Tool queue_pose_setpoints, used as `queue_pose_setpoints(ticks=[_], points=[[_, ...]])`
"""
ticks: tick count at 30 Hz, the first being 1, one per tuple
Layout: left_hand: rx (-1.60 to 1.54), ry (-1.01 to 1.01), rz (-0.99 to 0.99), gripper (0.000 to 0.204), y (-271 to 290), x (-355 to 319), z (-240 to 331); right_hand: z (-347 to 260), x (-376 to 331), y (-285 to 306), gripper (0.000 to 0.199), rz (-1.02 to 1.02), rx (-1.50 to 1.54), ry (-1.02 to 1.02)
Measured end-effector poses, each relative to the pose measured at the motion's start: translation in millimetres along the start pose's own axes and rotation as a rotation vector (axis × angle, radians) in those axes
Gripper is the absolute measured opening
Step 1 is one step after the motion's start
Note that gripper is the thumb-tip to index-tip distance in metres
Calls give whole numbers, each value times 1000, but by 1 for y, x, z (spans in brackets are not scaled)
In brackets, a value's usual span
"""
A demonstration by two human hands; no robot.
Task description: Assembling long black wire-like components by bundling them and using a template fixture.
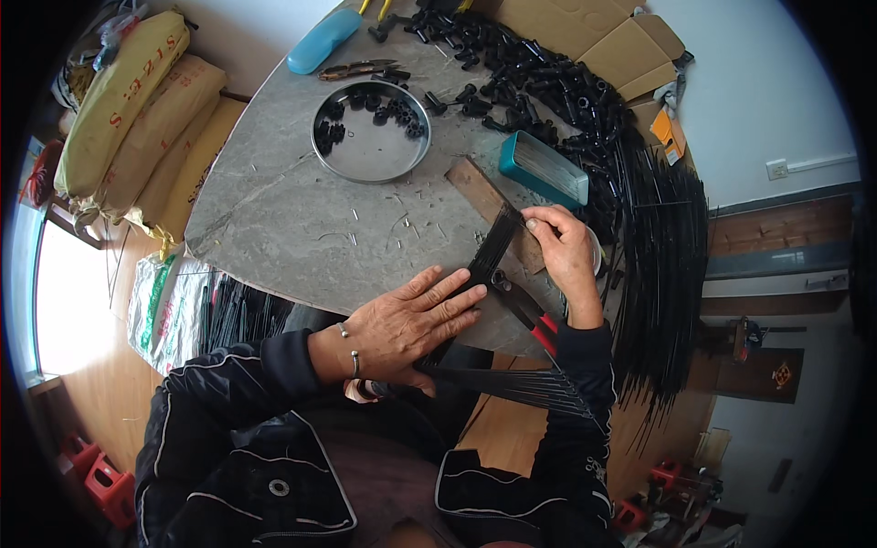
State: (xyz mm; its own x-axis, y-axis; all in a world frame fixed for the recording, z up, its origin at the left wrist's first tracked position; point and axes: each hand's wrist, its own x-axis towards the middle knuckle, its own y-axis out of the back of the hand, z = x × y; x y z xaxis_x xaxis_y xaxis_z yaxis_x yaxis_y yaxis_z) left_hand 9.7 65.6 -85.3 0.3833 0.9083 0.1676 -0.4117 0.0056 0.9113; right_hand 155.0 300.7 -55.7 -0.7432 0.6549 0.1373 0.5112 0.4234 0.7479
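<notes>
My left hand (411,320) lies flat across a bundle of thin black rods (493,245), fingers stretched out, pressing it at the table's near edge. The rods fan out below that hand toward my right forearm. At the bundle's far end my right hand (565,251) is closed, thumb and forefinger pinched together; whatever small thing is between them is too small to make out. Under the rod ends lies a flat wooden board (477,185). Pliers with red handles (541,331) rest between my two hands, their jaws beside the bundle.
A round metal tray (370,164) holds small black parts. A teal box (539,173) stands beyond my right hand. Black tubular fittings (521,91) are heaped at the back, and long black rods (658,274) overhang the right side. Metal bits, a blue case (324,42) and cardboard (598,41) also lie there.
</notes>
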Motion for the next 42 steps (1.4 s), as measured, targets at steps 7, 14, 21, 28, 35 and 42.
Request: queue_pose_setpoints(ticks=[7,14,21,28,35,42], points=[[-6,-4,-7,105,-2,0,-1,2,1,-1,14,6,-8,1],[-18,-3,-13,105,-1,0,-1,0,3,-1,13,-12,17,1],[-27,-10,-5,105,-1,0,-1,-2,3,-7,12,51,20,-2],[-47,-2,7,105,0,0,-1,-5,-2,-7,10,59,-135,-84],[-54,-3,21,106,0,-1,-2,2,1,-11,13,94,38,-6],[-47,-8,31,107,-1,-1,-2,16,9,-6,13,13,150,-9]])
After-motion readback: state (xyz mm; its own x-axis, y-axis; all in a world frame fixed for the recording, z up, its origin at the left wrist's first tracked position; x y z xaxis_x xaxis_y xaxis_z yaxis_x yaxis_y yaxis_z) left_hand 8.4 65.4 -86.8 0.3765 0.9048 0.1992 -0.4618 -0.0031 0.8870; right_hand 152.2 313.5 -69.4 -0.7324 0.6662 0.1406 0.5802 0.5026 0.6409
